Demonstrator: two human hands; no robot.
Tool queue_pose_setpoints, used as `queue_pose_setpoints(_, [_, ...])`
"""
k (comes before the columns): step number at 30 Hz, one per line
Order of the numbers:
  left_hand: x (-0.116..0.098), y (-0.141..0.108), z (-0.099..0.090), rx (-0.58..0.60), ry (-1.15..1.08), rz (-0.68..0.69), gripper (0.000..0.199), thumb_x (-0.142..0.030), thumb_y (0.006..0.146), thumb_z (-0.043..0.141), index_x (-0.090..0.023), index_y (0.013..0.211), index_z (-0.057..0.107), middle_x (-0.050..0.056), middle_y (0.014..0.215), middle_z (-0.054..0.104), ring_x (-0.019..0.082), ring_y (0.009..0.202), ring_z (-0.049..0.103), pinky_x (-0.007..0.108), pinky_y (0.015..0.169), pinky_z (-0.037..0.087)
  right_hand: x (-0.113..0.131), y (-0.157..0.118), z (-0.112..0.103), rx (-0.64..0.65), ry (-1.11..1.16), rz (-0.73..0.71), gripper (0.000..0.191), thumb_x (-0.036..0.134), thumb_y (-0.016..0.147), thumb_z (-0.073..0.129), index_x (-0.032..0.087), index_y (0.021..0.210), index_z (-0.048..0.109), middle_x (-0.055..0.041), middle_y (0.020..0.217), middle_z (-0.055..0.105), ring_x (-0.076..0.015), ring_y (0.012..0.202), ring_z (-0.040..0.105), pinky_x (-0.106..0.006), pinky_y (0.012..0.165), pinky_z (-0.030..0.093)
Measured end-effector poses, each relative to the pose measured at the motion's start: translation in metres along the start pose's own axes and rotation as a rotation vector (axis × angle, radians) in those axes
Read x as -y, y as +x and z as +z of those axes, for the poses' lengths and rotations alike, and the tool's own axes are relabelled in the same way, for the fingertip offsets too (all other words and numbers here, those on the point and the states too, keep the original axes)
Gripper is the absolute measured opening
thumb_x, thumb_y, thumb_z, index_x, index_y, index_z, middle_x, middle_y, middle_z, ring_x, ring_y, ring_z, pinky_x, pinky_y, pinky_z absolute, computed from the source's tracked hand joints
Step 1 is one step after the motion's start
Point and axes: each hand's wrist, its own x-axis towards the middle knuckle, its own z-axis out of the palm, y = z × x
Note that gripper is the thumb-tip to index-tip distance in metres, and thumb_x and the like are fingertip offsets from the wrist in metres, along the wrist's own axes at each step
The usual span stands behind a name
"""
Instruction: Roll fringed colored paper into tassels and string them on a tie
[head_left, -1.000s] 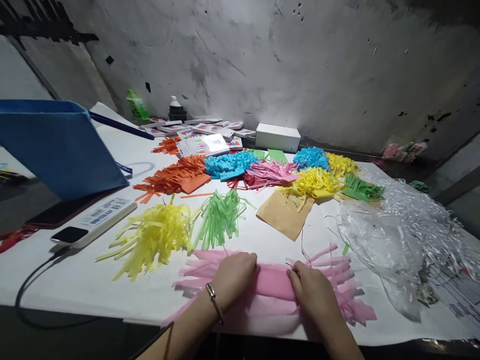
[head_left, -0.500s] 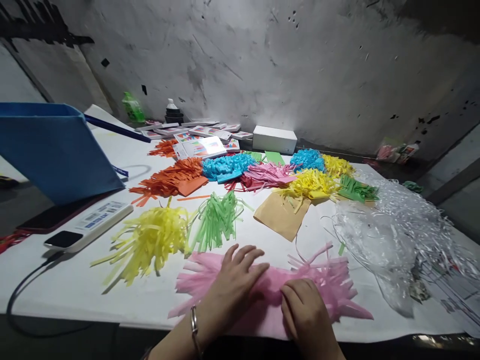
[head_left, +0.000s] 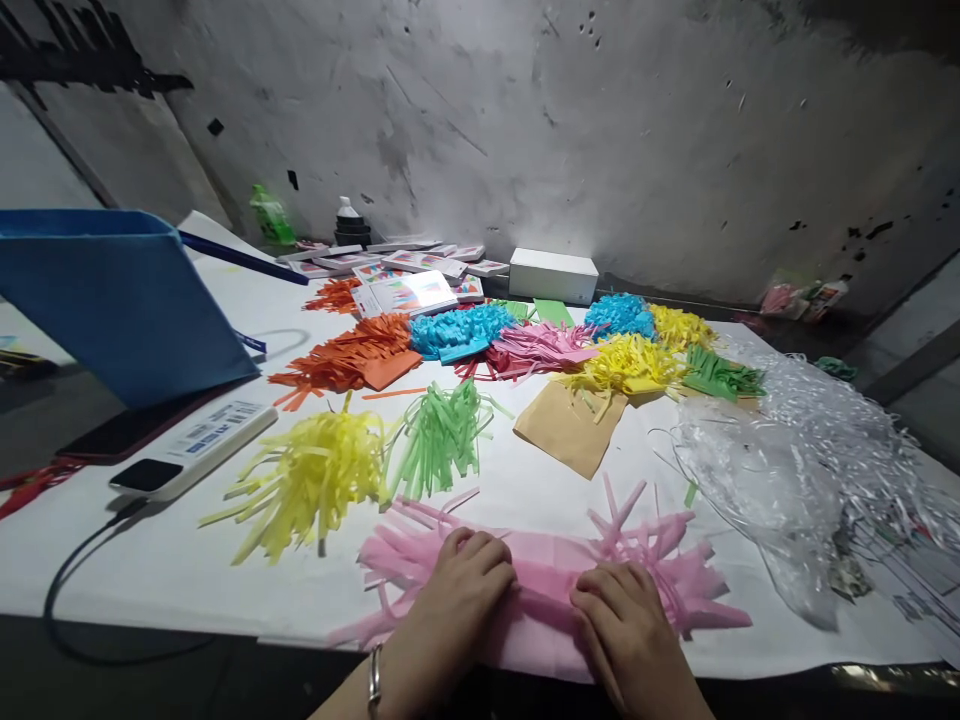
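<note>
A sheet of pink tissue paper (head_left: 553, 550) with fringed strips at both ends lies at the table's front edge, a fold running across its middle. My left hand (head_left: 465, 590), a metal bangle (head_left: 374, 682) on its wrist, has its fingers curled onto the fold at the left. At the fold's right end, my right hand (head_left: 626, 615) pinches the paper between thumb and fingers. Just beyond the sheet are a light green tissue tassel (head_left: 441, 440) and a yellow tissue tassel (head_left: 322, 475).
Orange (head_left: 345, 355), blue (head_left: 459, 330) and other coloured tassels lie farther back, near printed packs (head_left: 405, 294) and a white box (head_left: 553, 276). A brown paper piece (head_left: 566, 430) lies mid-table. Clear plastic (head_left: 765, 490) covers the right. A power bank (head_left: 195, 450) and blue box (head_left: 112, 300) stand left.
My left hand's spread fingers have curled down onto the pink paper's fold. My right hand keeps its pinch. The view has shifted slightly.
</note>
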Motion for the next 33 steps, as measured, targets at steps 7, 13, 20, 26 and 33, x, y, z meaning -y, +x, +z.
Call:
queue_pose_setpoints(7, [-0.018,0.028,-0.015,0.141,0.168,-0.287,0.024,-0.019,0.093,0.052,-0.017,0.078,0.07,0.008,0.091,0.068,0.025,0.09,0.059,0.044,0.081,0.037,0.01,0.019,0.005,-0.048,-0.255,0.242,0.027,0.015,0.096,0.043,0.021,0.074,0.058,-0.0065,0.08,0.062,-0.0251,0.082,0.054,-0.048,0.089,0.032])
queue_pose_setpoints(13, [-0.015,0.03,-0.011,0.121,0.166,-0.269,0.017,-0.019,0.089,0.057,-0.017,0.078,0.068,0.008,0.091,0.067,0.027,0.09,0.06,0.046,0.082,0.041,0.017,0.02,0.013,-0.06,-0.14,-0.001,0.021,0.012,0.095,0.047,0.022,0.083,0.061,-0.0008,0.075,0.062,-0.0185,0.077,0.055,-0.041,0.094,0.032])
queue_pose_setpoints(20, [-0.007,0.016,0.002,-0.181,0.11,0.148,0.007,-0.024,0.089,0.069,-0.026,0.094,0.064,0.0,0.107,0.068,0.021,0.106,0.055,0.049,0.111,0.022,0.018,0.021,0.019,-0.084,-0.054,0.029,0.026,0.014,0.099,0.042,0.02,0.079,0.059,-0.0005,0.072,0.059,-0.016,0.07,0.053,-0.038,0.091,0.034])
queue_pose_setpoints(26, [-0.001,0.008,0.005,-0.159,0.096,0.259,0.02,-0.023,0.09,0.068,-0.021,0.072,0.06,-0.003,0.074,0.062,0.016,0.081,0.052,0.038,0.095,0.029,0.016,0.017,0.017,-0.058,-0.079,-0.12,0.034,0.008,0.1,0.035,0.017,0.078,0.06,-0.0012,0.067,0.056,-0.016,0.067,0.048,-0.033,0.081,0.039])
queue_pose_setpoints(33, [0.003,-0.007,0.0,-0.065,-0.036,0.086,0.006,-0.02,0.088,0.07,-0.025,0.086,0.067,-0.003,0.087,0.068,0.018,0.088,0.054,0.037,0.088,0.028,0.004,0.0,-0.01,-0.032,0.056,-0.013,0.021,0.014,0.099,0.043,0.02,0.095,0.064,-0.0031,0.086,0.063,-0.02,0.084,0.055,-0.037,0.089,0.037])
